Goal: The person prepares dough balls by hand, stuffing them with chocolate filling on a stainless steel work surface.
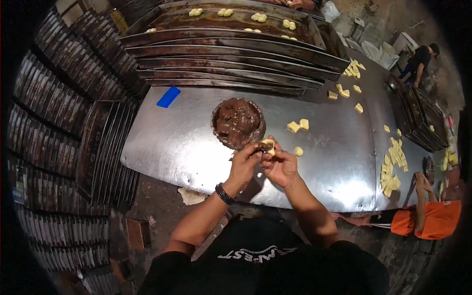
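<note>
A metal counter [177,147] spread across the middle of the frame, with a stack of metal trays [226,64] along its upper edge. A bowl of brown paste [238,123] sat left of centre. Just below and right of it, the left hand [244,164] pinched a dark item [258,149], too small to identify, beside the dough piece [270,146] that the right hand [281,167] grasped in curled fingers. A blue block [168,97] lay upper left; a dough ball [298,151] rested near the right hand.
</note>
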